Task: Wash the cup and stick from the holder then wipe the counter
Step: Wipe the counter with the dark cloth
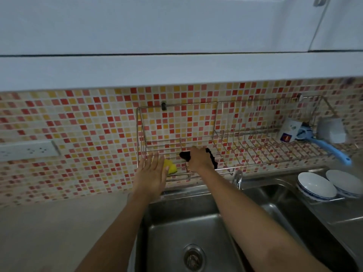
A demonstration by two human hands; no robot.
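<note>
Cup (332,131) and blue stick (332,148) lie at the right end of the wire rack (247,132). Right hand (198,158) grips black cloth (213,157); left hand (152,171), flat and empty beside yellow sponge (171,167), may knock it into the sink (176,232).

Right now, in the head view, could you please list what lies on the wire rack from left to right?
yellow sponge → black cloth, gripped by the right hand → white carton → blue-handled brush
</note>
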